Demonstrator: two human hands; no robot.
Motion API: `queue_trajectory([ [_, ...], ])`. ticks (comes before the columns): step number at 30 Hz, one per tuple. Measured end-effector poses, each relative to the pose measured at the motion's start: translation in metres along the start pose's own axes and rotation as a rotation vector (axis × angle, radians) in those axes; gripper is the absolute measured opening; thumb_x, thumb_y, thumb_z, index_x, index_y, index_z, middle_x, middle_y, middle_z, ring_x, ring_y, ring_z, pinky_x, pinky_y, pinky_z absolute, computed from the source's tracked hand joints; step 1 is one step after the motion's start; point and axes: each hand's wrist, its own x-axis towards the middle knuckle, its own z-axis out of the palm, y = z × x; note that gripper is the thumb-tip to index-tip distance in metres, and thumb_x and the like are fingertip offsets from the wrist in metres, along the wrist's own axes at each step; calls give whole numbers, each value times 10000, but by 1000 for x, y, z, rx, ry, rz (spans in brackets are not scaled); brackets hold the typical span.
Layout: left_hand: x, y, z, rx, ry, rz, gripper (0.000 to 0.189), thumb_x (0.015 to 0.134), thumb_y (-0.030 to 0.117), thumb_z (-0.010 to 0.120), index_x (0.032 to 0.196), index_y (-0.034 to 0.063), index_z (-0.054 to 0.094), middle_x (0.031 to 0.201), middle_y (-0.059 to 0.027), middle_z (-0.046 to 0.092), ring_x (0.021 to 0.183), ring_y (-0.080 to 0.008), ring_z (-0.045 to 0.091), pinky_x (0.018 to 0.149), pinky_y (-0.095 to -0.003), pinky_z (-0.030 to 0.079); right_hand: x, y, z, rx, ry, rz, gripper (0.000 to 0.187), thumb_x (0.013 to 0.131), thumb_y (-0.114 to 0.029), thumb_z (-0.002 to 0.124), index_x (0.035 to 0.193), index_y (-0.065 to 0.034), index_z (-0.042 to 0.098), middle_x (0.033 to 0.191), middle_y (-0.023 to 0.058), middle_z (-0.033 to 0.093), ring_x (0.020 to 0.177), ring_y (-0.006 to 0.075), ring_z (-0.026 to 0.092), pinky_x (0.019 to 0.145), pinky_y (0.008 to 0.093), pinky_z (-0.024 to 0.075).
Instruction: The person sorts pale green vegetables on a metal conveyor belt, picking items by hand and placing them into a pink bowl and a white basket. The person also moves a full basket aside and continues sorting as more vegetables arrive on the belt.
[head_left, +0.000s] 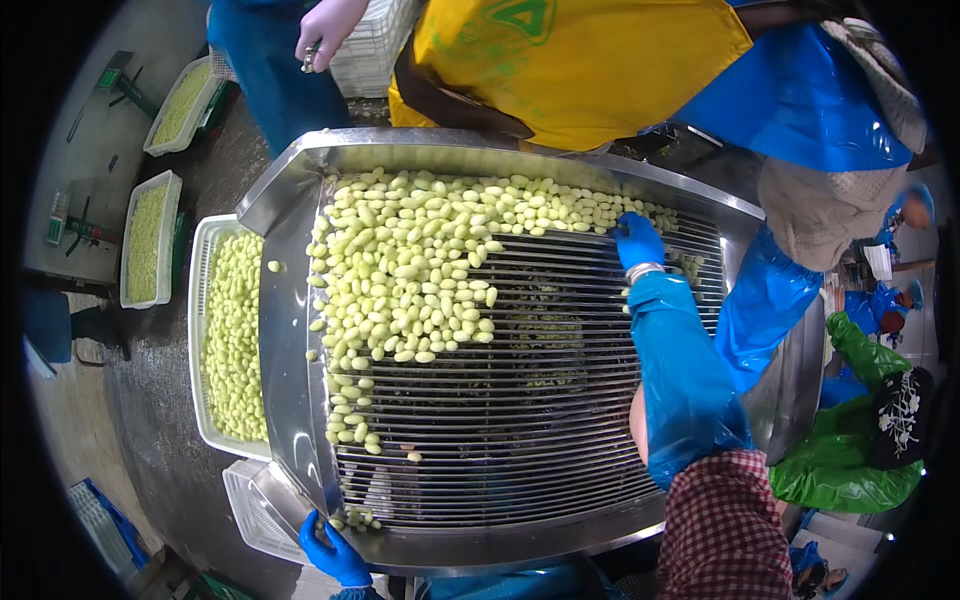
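Pale green oval fruits (405, 262) lie heaped over the left and far parts of a sorting table's metal bar grate (495, 420). My right hand (640, 241), in a blue glove, reaches across to the far right edge of the heap. Its fingertips are at the fruits, and whether any is gripped is hidden. By the near left corner is my left hand (334, 553), also blue-gloved, its fingers apart. It is at the edge of a metal corner plate (281, 491), beside several loose fruits (356, 517).
A white crate (196, 337) full of fruits stands against the table's left side, with another white crate (247, 517) nearer. Fruit-filled trays (176, 240) sit farther left. Across the table is a person in a yellow apron (585, 67). A co-worker's blue sleeve (765, 300) reaches in from the right.
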Motion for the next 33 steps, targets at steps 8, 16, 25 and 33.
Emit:
queue_trajectory([
  [8, 28, 127, 23, -815, -226, -491, 190, 939, 46, 516, 1109, 19, 595, 945, -65, 603, 774, -109, 558, 721, -241, 476, -101, -134, -40, 441, -325, 21, 120, 869, -219, 618, 911, -107, 617, 800, 172, 680, 702, 374, 654, 664, 433, 548],
  [16, -3, 144, 102, -1334, -797, -607, 125, 1005, 123, 451, 954, 74, 555, 788, -80, 578, 635, -151, 537, 540, -232, 405, -104, -81, -3, 400, -147, 61, 197, 896, -284, 634, 888, -87, 637, 806, 181, 688, 730, 381, 675, 675, 466, 540],
  [25, -15, 118, 99, -1193, -792, -720, 132, 1007, 135, 466, 981, 72, 579, 787, -78, 592, 656, -153, 561, 563, -251, 423, 51, -48, 22, 17, 112, 59, 237, 930, -304, 562, 1025, -123, 683, 959, 220, 704, 921, 449, 651, 783, 513, 519],
  [33, -16, 130, 98, -1209, -831, -735, 162, 972, 84, 464, 959, 28, 615, 802, -93, 613, 672, -176, 591, 587, -270, 452, 48, -62, 23, 145, -32, 239, 398, 1012, -400, 438, 1179, -110, 653, 1079, 246, 699, 1061, 454, 635, 846, 532, 496],
])
